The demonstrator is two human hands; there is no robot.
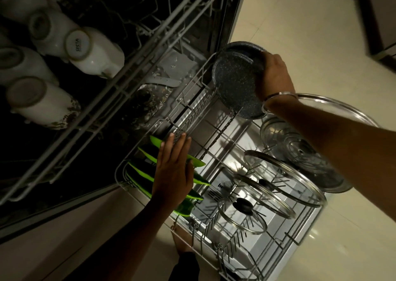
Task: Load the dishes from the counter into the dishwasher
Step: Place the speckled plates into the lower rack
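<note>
The right hand (273, 77) curls its fingers over the rim of a dark speckled pan (235, 81), holding it tilted above the far corner of the pulled-out lower rack (194, 107); the pan lies just left of that hand. The left hand (173, 171) is flat, fingers straight and together, resting on the green plates (141, 171) standing on edge at the rack's left side. Glass lids (278, 180) stand in the tines to the right. White mugs (94, 51) sit upside down in the upper rack (137, 66).
</note>
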